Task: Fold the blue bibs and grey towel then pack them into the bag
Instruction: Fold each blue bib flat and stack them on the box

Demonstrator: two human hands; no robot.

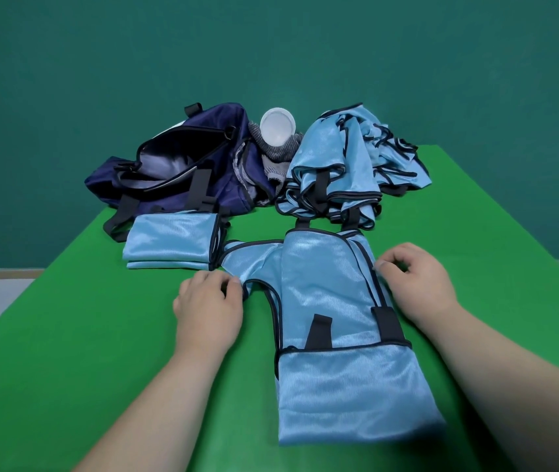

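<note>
Blue bib [322, 284], half-folded: light, limp, probably slippery; left hand [208, 301] and right hand [417, 281] each pinch its bound edges.

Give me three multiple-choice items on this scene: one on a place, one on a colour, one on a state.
1. Relative to the bag, the folded bib lies: A inside; B in front; C behind.
2. The table is: A green; B red; C white.
3. The bag is: A zipped shut; B open; C upside down.

Answers: B, it lies flat on the table on the bag's near side; A, the bare surface is bright green; B, its mouth gapes and shows the lining.
</note>
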